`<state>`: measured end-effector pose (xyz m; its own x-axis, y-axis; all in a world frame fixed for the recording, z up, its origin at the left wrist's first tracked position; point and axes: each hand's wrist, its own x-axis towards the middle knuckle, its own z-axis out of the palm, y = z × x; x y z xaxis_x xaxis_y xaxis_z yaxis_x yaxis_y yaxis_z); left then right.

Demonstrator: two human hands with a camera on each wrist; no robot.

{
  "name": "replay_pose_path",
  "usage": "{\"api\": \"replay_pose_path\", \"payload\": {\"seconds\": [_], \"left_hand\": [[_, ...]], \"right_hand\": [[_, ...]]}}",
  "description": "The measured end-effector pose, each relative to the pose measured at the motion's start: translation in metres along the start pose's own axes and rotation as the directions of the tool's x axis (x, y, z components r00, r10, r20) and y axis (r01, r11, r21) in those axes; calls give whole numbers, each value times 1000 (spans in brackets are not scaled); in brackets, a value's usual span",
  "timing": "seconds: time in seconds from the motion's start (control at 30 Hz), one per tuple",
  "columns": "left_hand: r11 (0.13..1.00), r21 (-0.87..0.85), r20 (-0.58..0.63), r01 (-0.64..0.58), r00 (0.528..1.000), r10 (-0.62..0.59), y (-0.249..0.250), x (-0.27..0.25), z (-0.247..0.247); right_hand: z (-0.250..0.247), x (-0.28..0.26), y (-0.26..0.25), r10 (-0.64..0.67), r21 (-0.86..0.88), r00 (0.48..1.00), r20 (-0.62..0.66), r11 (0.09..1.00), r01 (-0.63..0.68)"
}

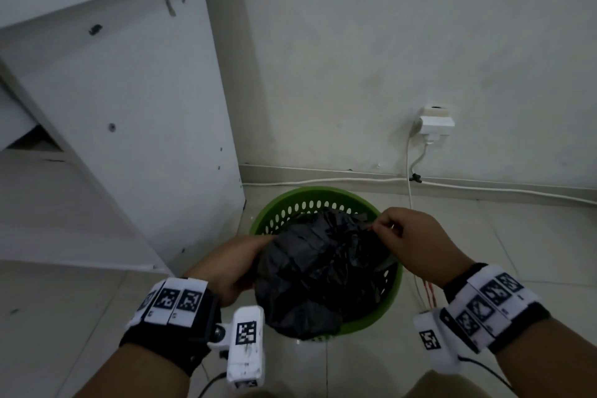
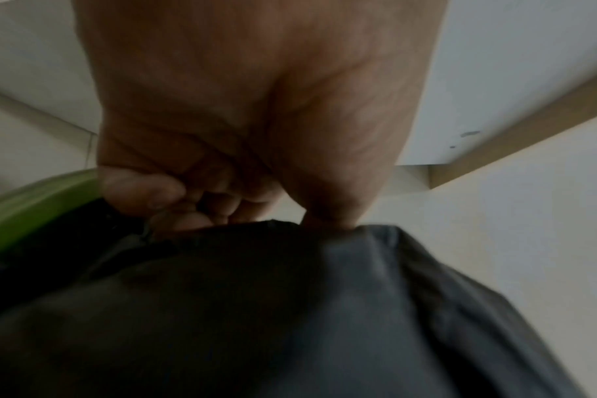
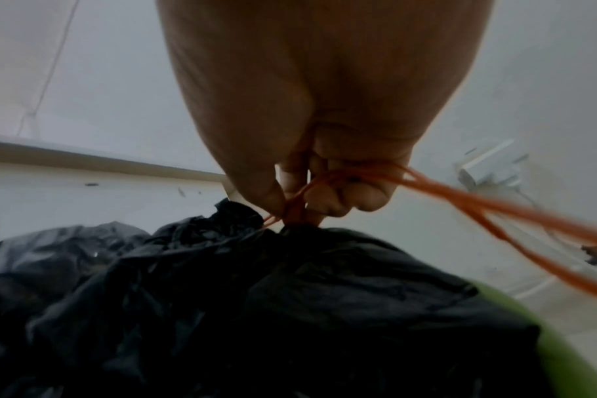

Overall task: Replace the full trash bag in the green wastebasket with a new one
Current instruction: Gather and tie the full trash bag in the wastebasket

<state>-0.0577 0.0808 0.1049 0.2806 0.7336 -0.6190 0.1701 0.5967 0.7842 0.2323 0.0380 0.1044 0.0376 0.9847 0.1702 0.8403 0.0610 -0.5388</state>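
Both wrists reach forward and down over the green wastebasket [image 1: 371,320], which stands upright on the tiled floor [image 1: 484,252] by the wall. Inside it a crumpled black trash bag [image 1: 323,265] bulges above the rim. Left hand [image 1: 226,268] pinches the bag's edge; right hand [image 1: 416,242] grips its orange drawstring [image 3: 478,204].
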Motion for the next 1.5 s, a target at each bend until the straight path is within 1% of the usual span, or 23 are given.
{"api": "replay_pose_path", "payload": {"seconds": [0.17, 0.2, 0.3, 0.37, 0.47, 0.53, 0.57, 0.6, 0.63, 0.7, 0.73, 0.8, 0.83, 0.93, 0.97, 1.03, 1.1, 1.17, 1.23, 1.3, 1.37, 1.43, 1.5], "left_hand": [[994, -108, 91, 14, 996, -4, 1, -2, 5], [996, -85, 95, 7, 995, 1, 1, -2, 4], [991, 123, 81, -58, 996, 48, 5, -10, -2], [957, 277, 49, -81, 996, 70, 6, -16, -5], [907, 420, 9, -28, 1000, 26, 4, -21, -3], [925, 380, 68, 33, 996, -63, -1, -22, -4], [946, 322, 113, 34, 991, -74, -3, -22, -2], [972, 234, 133, 10, 990, -42, -5, -19, -1], [989, 145, 112, -34, 994, 18, -5, -16, -1], [983, 13, -41, -184, 982, 185, -1, -9, 0], [956, 2, -146, -295, 945, 292, 3, -6, -1], [868, 113, -306, -484, 814, 494, 11, -4, -5], [822, 164, -331, -546, 755, 567, 16, -6, -7], [704, 223, -317, -674, 633, 706, 28, -18, -7], [667, 222, -300, -711, 601, 741, 32, -22, -5], [607, 194, -255, -771, 558, 790, 37, -30, -2], [585, 152, -243, -797, 543, 804, 40, -35, 1], [588, 103, -275, -802, 546, 792, 42, -37, 2], [590, 77, -307, -804, 544, 781, 44, -41, 1], [605, 50, -313, -794, 563, 765, 46, -43, -1], [638, -1, -303, -770, 608, 734, 47, -45, -4], [665, -19, -269, -747, 644, 716, 49, -45, -7], [681, -14, -223, -733, 666, 712, 51, -47, -8]], "right_hand": [[11, 5, -13, 206, 123, 976, -69, 973, -196], [12, 6, -14, 239, 152, 967, -89, 963, -224], [12, 7, -17, 360, 340, 923, -136, 892, -297], [11, 8, -20, 453, 530, 882, -130, 783, -324], [11, 11, -25, 524, 700, 845, -103, 642, -312], [13, 12, -27, 544, 737, 831, -116, 608, -296], [14, 12, -26, 548, 735, 827, -127, 612, -293], [15, 13, -25, 549, 719, 824, -139, 628, -298], [16, 13, -25, 548, 703, 823, -148, 644, -302], [16, 13, -23, 516, 595, 833, -199, 739, -316], [15, 13, -23, 473, 486, 850, -232, 813, -319], [12, 12, -25, 377, 281, 885, -272, 911, -301], [12, 11, -28, 329, 207, 896, -297, 939, -276], [9, 8, -50, 124, 73, 893, -433, 992, -103], [6, 8, -62, 22, 60, 898, -440, 998, 5], [4, 5, -88, -149, 78, 920, -362, 979, 189], [6, 4, -111, -222, 134, 942, -253, 956, 261], [11, 4, -125, -228, 198, 959, -169, 945, 260], [17, 7, -134, -200, 275, 968, -150, 932, 235], [19, 9, -141, -119, 406, 983, -137, 899, 165], [22, 13, -144, -66, 493, 990, -128, 861, 121], [26, 18, -146, -106, 408, 983, -149, 899, 158], [30, 22, -148, -199, 334, 967, -157, 911, 242]]}}
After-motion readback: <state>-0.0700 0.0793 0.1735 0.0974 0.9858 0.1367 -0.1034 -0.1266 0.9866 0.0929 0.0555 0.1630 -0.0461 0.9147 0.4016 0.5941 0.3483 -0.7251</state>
